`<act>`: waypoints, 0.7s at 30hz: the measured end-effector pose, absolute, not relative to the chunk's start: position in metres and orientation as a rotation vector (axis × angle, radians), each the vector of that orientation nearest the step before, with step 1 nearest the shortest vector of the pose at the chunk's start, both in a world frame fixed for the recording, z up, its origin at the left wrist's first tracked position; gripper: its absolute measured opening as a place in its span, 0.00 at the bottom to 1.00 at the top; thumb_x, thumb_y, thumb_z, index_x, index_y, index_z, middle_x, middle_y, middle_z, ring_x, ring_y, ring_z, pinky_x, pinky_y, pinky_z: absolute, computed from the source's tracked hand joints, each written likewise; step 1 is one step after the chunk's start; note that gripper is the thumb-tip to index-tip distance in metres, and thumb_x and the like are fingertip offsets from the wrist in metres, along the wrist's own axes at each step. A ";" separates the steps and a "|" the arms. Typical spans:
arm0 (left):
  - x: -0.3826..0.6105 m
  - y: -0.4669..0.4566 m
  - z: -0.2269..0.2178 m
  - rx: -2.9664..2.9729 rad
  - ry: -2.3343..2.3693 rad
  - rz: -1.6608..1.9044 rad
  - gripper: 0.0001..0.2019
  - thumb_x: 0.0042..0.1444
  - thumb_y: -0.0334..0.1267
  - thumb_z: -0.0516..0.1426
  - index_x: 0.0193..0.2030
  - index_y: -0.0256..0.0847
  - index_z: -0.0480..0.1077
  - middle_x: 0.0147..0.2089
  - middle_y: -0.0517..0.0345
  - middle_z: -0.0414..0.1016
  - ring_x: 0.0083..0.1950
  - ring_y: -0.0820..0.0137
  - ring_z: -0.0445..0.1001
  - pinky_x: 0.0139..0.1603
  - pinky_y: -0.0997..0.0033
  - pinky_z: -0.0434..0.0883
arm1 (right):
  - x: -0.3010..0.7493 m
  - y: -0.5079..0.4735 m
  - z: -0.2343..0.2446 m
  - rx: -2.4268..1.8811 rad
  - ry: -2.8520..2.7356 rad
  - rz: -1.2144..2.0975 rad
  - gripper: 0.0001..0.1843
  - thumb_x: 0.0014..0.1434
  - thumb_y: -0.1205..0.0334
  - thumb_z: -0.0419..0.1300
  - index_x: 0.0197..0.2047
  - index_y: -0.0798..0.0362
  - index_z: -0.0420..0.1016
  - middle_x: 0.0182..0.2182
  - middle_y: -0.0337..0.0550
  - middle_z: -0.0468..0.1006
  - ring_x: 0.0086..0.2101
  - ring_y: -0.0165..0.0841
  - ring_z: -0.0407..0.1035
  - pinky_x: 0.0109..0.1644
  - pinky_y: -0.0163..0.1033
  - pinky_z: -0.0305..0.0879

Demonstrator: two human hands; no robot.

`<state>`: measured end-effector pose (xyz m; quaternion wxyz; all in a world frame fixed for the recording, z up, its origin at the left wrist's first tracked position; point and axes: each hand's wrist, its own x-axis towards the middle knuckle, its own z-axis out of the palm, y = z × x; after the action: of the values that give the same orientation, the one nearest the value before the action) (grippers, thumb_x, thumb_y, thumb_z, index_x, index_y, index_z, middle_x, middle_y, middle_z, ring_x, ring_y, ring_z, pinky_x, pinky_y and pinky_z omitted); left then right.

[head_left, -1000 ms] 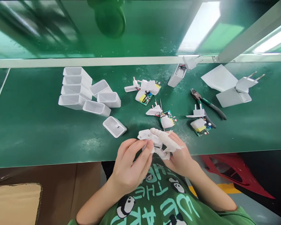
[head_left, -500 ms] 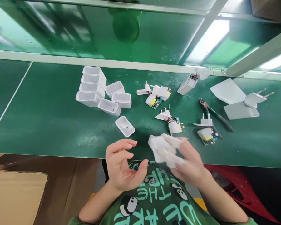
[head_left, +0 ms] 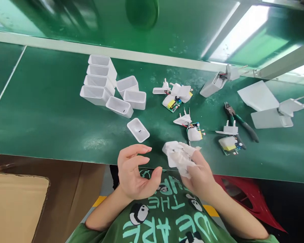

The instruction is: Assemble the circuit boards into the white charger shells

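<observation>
Both forearms slant in from the near side and converge, the left forearm [head_left: 108,211] rising to the right and the right forearm [head_left: 240,216] rising to the left. The left hand [head_left: 136,177] is turned with its palm inward, fingers bent toward the right and thumb angled up, leaving a wide gap between thumb and fingertips. The right hand [head_left: 199,172] is closed around a white plastic piece [head_left: 171,150] and the crumpled translucent wrap [head_left: 183,163] bunched against it, its fingers reaching to the left.

The white plastic piece is held at the near edge of the tabletop [head_left: 53,114], between the two hands but much closer to the right one. Its exposed end points to the left, away from the right palm. Two small shiny metal spots show on its upper face. The wrap and fingers hide the rest, so I cannot tell which way its long axis runs.

Just beyond the right hand lies a circuit board [head_left: 195,134], wired to a plug cap [head_left: 183,119] with upright prongs. Farther left, a single casing [head_left: 138,126] opens upward, its long axis running from upper left to lower right.
</observation>
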<state>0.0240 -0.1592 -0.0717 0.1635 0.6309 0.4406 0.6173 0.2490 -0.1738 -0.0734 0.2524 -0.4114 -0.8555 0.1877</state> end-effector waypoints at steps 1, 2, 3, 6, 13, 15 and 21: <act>0.023 -0.160 -0.072 1.799 1.248 1.754 0.20 0.47 0.23 0.63 0.47 0.39 0.67 0.47 0.55 0.68 0.44 0.66 0.77 0.41 0.63 0.80 | 0.245 -0.170 -0.076 -1.103 -2.334 0.486 0.13 0.54 0.79 0.56 0.37 0.51 0.68 0.46 0.58 0.72 0.45 0.45 0.73 0.38 0.46 0.74; 0.023 -0.160 -0.072 1.800 1.241 1.746 0.21 0.47 0.23 0.63 0.48 0.39 0.67 0.47 0.54 0.68 0.45 0.66 0.77 0.41 0.63 0.80 | 0.242 -0.167 -0.078 -1.085 -2.342 0.455 0.13 0.54 0.80 0.56 0.37 0.52 0.67 0.46 0.59 0.72 0.46 0.46 0.73 0.37 0.46 0.74; 0.022 -0.160 -0.072 1.809 1.234 1.724 0.21 0.48 0.24 0.63 0.49 0.39 0.67 0.48 0.54 0.68 0.45 0.65 0.77 0.42 0.62 0.80 | 0.240 -0.164 -0.078 -1.068 -2.348 0.422 0.14 0.53 0.80 0.56 0.37 0.52 0.67 0.47 0.60 0.72 0.46 0.47 0.73 0.37 0.46 0.74; 0.023 -0.159 -0.073 1.898 1.216 1.530 0.26 0.52 0.32 0.67 0.56 0.40 0.65 0.53 0.48 0.70 0.52 0.61 0.76 0.48 0.58 0.80 | 0.239 -0.159 -0.076 -1.036 -2.352 0.385 0.16 0.53 0.80 0.55 0.43 0.54 0.70 0.53 0.63 0.71 0.49 0.49 0.73 0.40 0.49 0.77; 0.032 -0.154 -0.063 2.023 1.159 1.165 0.35 0.58 0.40 0.68 0.68 0.37 0.59 0.63 0.44 0.73 0.64 0.64 0.72 0.66 0.65 0.72 | 0.246 -0.163 -0.072 -1.156 -1.947 0.525 0.33 0.61 0.63 0.63 0.67 0.54 0.60 0.56 0.62 0.74 0.55 0.48 0.73 0.57 0.56 0.76; 0.033 -0.153 -0.061 2.016 1.188 1.147 0.34 0.57 0.38 0.69 0.67 0.39 0.62 0.61 0.47 0.74 0.63 0.65 0.73 0.66 0.68 0.73 | 0.247 -0.166 -0.073 -1.199 -1.892 0.508 0.35 0.61 0.62 0.64 0.69 0.53 0.59 0.52 0.58 0.78 0.50 0.46 0.76 0.54 0.55 0.78; 0.030 -0.153 -0.065 1.851 1.174 1.117 0.33 0.53 0.33 0.71 0.64 0.45 0.64 0.64 0.51 0.73 0.64 0.64 0.74 0.65 0.65 0.73 | 0.246 -0.170 -0.076 -1.157 -1.954 0.537 0.33 0.64 0.65 0.62 0.70 0.54 0.59 0.56 0.58 0.78 0.56 0.44 0.74 0.57 0.48 0.77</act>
<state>0.0295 -0.1532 -0.0647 0.3341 0.7093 0.4497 0.4279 0.2464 -0.1702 -0.0757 0.3929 -0.4559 -0.7700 0.2117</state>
